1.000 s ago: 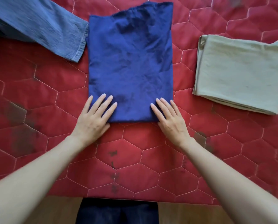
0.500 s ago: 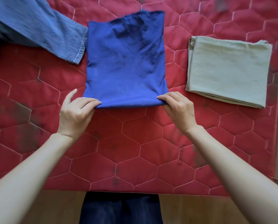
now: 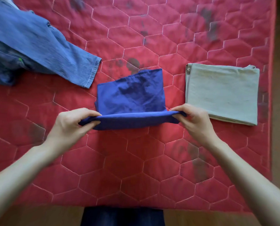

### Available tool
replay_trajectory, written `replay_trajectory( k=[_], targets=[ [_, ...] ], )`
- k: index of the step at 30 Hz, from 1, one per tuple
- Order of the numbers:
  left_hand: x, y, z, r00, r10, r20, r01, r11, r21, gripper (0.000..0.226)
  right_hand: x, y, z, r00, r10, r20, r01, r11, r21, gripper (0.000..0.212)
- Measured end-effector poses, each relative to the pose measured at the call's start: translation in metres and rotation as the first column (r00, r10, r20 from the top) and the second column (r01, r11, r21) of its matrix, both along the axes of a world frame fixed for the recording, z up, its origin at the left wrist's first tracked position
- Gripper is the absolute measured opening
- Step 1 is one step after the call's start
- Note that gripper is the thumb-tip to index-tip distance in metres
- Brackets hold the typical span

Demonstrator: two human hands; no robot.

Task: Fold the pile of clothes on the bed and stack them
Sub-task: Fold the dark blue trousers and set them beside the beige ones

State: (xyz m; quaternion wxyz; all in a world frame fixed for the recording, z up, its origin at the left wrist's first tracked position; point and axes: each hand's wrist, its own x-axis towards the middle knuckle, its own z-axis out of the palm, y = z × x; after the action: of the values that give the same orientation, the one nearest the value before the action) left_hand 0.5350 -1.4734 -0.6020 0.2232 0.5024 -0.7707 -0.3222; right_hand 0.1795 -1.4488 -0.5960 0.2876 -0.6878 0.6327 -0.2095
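Blue cloth (image 3: pixel 132 97): no readable text or label.
Grey cloth (image 3: pixel 222 93): no readable text.
Denim garment (image 3: pixel 38 51): no legible brand or number.
Red quilt (image 3: pixel 136 168): stitched hexagons only, no writing.

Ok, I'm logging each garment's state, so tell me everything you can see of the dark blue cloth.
The dark blue cloth is a plain, slightly creased woven-looking fabric, partly folded into a narrow panel. Its near edge is lifted off the red quilted bed cover, pinched at the corners by the left hand and right hand; the far part lies on the cover, between the denim garment and the folded beige cloth.
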Motion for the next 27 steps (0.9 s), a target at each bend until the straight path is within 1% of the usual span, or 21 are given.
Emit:
replay_trajectory(
  k=[3, 6, 8, 10, 13, 15, 17, 18, 20, 22, 24, 25, 27],
  targets=[
    [-0.003, -0.041, -0.014, 0.996, 0.087, 0.002, -0.087, 0.993, 0.079, 0.019, 0.007, -0.043, -0.015, 0.988, -0.122, 0.091, 0.118, 0.992, 0.043, 0.013],
    [-0.005, -0.090, -0.034, 0.989, 0.151, 0.000, -0.149, 0.974, 0.170, 0.024, 0.013, -0.097, -0.040, 0.963, -0.247, 0.110, 0.238, 0.967, 0.086, 0.015],
    [-0.008, -0.118, -0.053, 0.986, 0.164, 0.036, -0.168, 0.964, 0.208, 0.027, 0.017, -0.130, -0.061, 0.948, -0.308, 0.085, 0.296, 0.946, 0.132, 0.019],
    [-0.012, -0.139, -0.077, 0.985, 0.157, 0.076, -0.171, 0.957, 0.235, 0.027, 0.022, -0.156, -0.086, 0.946, -0.323, 0.021, 0.316, 0.935, 0.163, 0.019],
    [-0.017, -0.157, -0.110, 0.975, 0.189, 0.117, -0.215, 0.936, 0.278, 0.026, 0.028, -0.175, -0.118, 0.931, -0.349, -0.106, 0.363, 0.913, 0.187, 0.017],
    [-0.020, -0.162, -0.122, 0.962, 0.235, 0.135, -0.267, 0.913, 0.307, 0.026, 0.031, -0.177, -0.130, 0.901, -0.415, -0.123, 0.431, 0.886, 0.170, 0.017],
    [-0.023, -0.160, -0.127, 0.948, 0.275, 0.163, -0.312, 0.905, 0.289, 0.026, 0.037, -0.174, -0.134, 0.880, -0.462, -0.113, 0.474, 0.869, 0.140, 0.019],
    [-0.026, -0.156, -0.127, 0.933, 0.293, 0.208, -0.338, 0.912, 0.233, 0.027, 0.040, -0.172, -0.134, 0.874, -0.469, -0.127, 0.482, 0.870, 0.108, 0.021],
    [-0.037, -0.142, -0.122, 0.890, 0.333, 0.312, -0.364, 0.930, 0.046, 0.034, 0.049, -0.165, -0.129, 0.861, -0.468, -0.199, 0.472, 0.881, -0.031, 0.026],
    [-0.055, -0.124, -0.113, 0.891, 0.352, 0.286, -0.339, 0.936, -0.095, 0.039, 0.064, -0.156, -0.123, 0.853, -0.462, -0.243, 0.414, 0.882, -0.224, 0.031],
    [-0.080, -0.102, -0.109, 0.913, 0.318, 0.254, -0.284, 0.945, -0.161, 0.041, 0.086, -0.142, -0.121, 0.882, -0.400, -0.249, 0.301, 0.885, -0.355, 0.032],
    [-0.093, -0.091, -0.110, 0.920, 0.287, 0.267, -0.248, 0.953, -0.172, 0.043, 0.101, -0.135, -0.122, 0.906, -0.337, -0.257, 0.227, 0.898, -0.377, 0.032],
    [-0.113, -0.073, -0.118, 0.920, 0.241, 0.310, -0.198, 0.966, -0.164, 0.047, 0.127, -0.124, -0.130, 0.937, -0.175, -0.302, 0.061, 0.934, -0.351, 0.034]
  ],
)
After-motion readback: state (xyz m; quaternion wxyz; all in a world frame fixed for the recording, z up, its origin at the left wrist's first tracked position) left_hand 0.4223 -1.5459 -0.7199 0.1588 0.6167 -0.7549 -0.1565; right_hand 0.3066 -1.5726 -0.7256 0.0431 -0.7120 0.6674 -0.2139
